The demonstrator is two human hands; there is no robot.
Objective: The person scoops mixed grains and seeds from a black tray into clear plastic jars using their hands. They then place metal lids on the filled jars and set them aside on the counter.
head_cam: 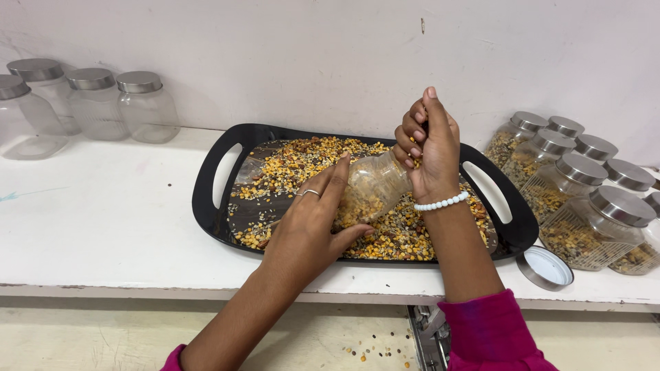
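Left hand gripping tilted clear plastic jar, right hand fisting grains above its mouth, black oval tray of mixed pulses underlying, loose silver round lid and filled jars lying alongside

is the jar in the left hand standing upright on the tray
No, the jar lies tilted on its side over the black tray, gripped by the left hand, its mouth toward the right hand.

Jar mouth — hidden behind fingers
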